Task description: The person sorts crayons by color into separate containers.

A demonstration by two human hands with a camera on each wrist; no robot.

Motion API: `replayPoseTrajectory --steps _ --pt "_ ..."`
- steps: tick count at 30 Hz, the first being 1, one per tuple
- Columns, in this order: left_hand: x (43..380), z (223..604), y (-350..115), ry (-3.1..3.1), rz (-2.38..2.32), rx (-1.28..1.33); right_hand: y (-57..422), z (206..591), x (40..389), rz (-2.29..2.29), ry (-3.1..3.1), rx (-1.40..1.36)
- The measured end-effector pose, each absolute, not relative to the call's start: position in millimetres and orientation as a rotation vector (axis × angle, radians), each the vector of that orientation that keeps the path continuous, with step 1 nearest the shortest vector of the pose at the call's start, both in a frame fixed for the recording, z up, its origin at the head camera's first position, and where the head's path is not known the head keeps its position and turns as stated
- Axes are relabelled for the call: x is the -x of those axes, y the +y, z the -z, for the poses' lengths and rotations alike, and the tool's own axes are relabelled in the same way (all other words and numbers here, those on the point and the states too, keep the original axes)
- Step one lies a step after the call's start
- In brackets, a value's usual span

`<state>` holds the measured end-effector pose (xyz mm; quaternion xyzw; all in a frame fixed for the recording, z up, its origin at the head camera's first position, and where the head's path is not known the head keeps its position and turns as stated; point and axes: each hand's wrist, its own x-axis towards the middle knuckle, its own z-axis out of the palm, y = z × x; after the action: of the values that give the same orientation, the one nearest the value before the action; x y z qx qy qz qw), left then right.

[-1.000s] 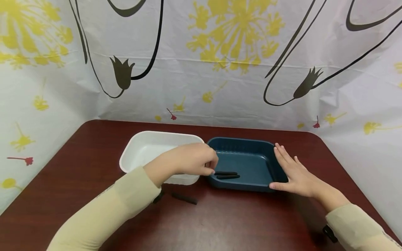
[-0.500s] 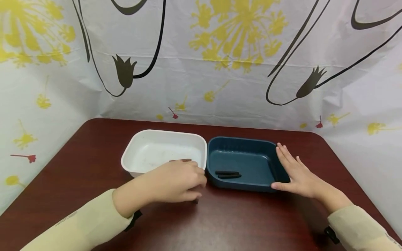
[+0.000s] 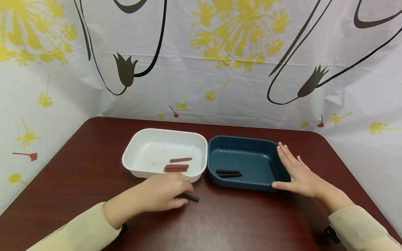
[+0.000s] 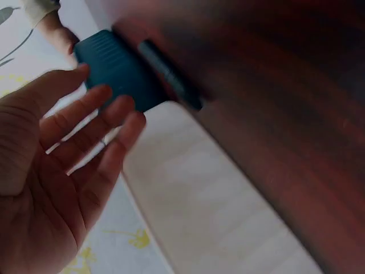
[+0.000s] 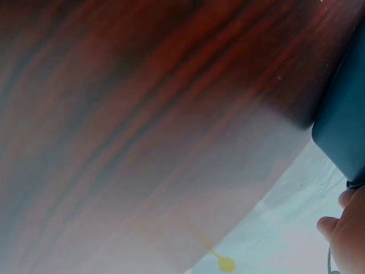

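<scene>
My left hand (image 3: 160,191) is low over the table in front of the white tray (image 3: 150,150), fingers loosely bent. A black crayon (image 3: 191,197) lies on the table by its fingertips, partly covered by the hand in the head view. In the left wrist view, a gap shows between the fingers and that crayon (image 4: 171,74). My right hand (image 3: 298,176) rests on the right side of the blue tray (image 3: 245,157), fingers straight and thumb at the near corner. Two black crayons (image 3: 229,173) lie inside the blue tray.
Several reddish-brown crayons (image 3: 176,167) lie in the white tray. Both trays stand side by side on the dark red table (image 3: 238,216). A patterned sheet (image 3: 201,80) hangs behind the table and along its sides.
My left hand has moved from the blue tray's left end, left and nearer to me, down to the loose black crayon. The reddish-brown crayons came into view. My right hand has stayed put.
</scene>
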<state>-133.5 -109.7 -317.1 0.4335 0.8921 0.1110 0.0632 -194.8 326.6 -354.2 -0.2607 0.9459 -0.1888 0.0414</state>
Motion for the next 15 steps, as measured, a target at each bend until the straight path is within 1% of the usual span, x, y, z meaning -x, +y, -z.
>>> replayPoseTrajectory --steps 7,15 --pt "133.5 325.2 -104.1 2.71 -0.368 -1.202 326.1 352.9 194.7 0.57 2.892 0.781" --pt "138.3 336.0 -100.3 2.639 -0.452 -1.202 324.3 352.5 194.2 0.55 2.9 0.782"
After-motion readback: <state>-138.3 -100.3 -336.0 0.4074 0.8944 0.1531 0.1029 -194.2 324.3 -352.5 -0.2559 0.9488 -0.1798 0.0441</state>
